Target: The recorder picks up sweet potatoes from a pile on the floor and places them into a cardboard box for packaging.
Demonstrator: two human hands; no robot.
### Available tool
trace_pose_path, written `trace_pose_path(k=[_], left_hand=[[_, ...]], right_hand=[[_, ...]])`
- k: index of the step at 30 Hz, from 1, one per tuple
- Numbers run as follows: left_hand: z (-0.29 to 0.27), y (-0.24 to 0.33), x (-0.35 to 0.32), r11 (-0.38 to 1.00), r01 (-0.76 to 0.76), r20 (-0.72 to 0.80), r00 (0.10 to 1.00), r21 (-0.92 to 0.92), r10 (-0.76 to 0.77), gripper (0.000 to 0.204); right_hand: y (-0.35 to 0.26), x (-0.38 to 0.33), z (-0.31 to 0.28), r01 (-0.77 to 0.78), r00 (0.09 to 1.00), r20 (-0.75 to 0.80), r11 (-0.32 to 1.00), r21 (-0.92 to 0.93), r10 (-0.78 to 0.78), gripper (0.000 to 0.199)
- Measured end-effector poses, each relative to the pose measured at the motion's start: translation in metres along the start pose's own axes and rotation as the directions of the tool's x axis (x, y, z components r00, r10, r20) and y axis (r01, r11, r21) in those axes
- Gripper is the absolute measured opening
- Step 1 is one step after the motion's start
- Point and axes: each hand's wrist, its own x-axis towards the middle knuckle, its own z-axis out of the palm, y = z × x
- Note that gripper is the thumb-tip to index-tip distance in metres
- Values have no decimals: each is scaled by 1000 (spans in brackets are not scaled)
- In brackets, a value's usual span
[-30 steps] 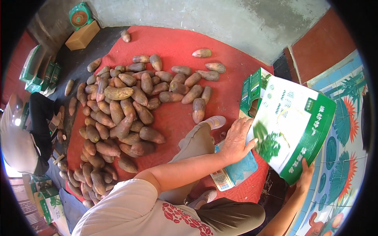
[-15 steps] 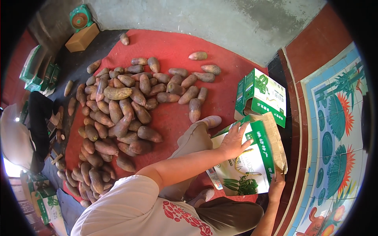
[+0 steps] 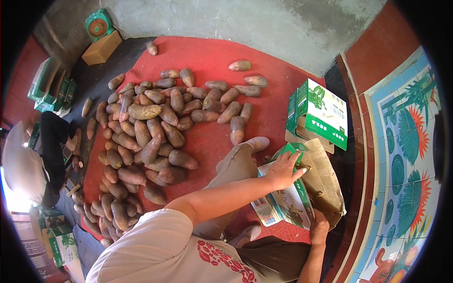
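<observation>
In front of me is a green-and-white cardboard carton with vegetable pictures, tilted so that its brown inside and flaps show. My left hand lies over its upper edge by the green flap, thumb stretched toward the opening. The fingers of my right hand are closed on the carton's near right edge, partly hidden by it. Neither palm shows. Left of my legs lies a big pile of reddish-brown tubers on a red mat.
A second green-and-white carton stands just beyond, beside a red-brown ledge and a painted tile wall. At the left sits another person. More cartons stand at lower left; a green fan rests on a brown box.
The carton has tipped, turning its printed face downward and bringing its brown inside into view. My left hand has shifted slightly up to the edge; my right hand has moved a little left.
</observation>
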Motion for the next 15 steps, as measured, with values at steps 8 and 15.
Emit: trace_pose_path(k=[8, 15], left_hand=[[-1, 0, -4, 1000, 13, 0, 1000, 26, -13, 53], [1, 6, -8, 999, 6, -57, 998, 46, -3, 53]], right_hand=[[6, -5, 3, -80, 990, 121, 996, 27, 76, 22], [-16, 6, -2, -68, 989, 136, 998, 10, 66, 20]])
